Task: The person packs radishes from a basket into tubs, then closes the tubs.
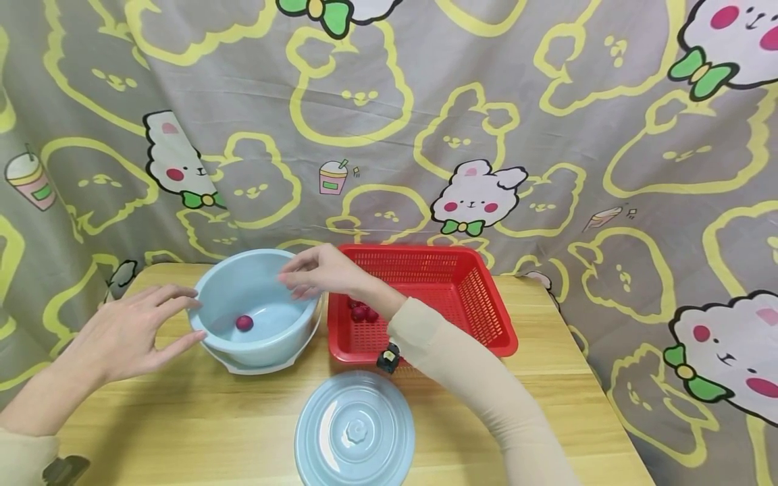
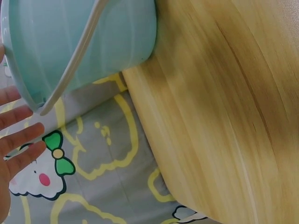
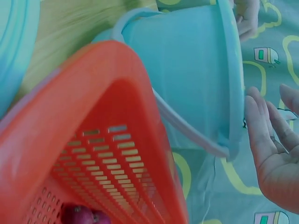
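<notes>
2 empty hands spread loosely, left hand [image 1: 136, 329] beside the blue bucket [image 1: 276, 351], right hand [image 1: 325, 271] above it.

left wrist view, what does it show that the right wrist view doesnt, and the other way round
Only the left wrist view: a green bow printed on the curtain, and a long stretch of edge along the table.

Only the right wrist view: the red basket, dark red round items in it, part of the lid, and the right hand.

Both: the light blue bucket, its handle, the left hand, some table and curtain.
</notes>
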{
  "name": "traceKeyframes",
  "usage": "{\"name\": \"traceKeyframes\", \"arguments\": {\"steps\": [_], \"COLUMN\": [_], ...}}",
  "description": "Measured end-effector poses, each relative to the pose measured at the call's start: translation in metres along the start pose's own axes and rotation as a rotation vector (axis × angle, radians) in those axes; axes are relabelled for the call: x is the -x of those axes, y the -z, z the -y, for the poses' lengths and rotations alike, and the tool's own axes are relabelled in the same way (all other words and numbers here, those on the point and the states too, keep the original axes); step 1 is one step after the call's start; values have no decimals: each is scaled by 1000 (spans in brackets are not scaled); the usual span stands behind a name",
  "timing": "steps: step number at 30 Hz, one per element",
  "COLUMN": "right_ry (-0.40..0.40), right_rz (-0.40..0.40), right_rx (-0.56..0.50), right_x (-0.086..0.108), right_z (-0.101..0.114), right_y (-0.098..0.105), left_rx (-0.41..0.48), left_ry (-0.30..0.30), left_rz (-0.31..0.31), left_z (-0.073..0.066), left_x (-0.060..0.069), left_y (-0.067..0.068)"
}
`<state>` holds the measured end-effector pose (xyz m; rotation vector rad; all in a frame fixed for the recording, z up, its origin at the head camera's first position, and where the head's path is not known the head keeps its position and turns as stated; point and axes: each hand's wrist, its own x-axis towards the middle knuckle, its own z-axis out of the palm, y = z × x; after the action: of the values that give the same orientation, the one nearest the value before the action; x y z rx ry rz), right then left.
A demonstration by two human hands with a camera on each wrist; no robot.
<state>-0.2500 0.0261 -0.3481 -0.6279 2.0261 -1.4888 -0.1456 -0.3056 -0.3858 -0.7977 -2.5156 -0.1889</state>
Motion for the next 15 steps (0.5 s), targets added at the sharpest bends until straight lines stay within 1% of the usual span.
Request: {"name": "traceKeyframes", "arguments": {"steps": [5, 10, 15], "right_ry": [8, 4, -6], "right_rz": [-33, -89, -136], "right_rx": [-11, -9, 28], "right_x": [8, 15, 22], "right_z": [-2, -6, -11], "right_y": [16, 33, 48], "left_rx": [2, 3, 2], "left_ry": [1, -2, 12], "left_rz": [-3, -7, 1], "left_z": [0, 0, -1], "left_x": [0, -1, 1], "left_y": [0, 0, 0]}}
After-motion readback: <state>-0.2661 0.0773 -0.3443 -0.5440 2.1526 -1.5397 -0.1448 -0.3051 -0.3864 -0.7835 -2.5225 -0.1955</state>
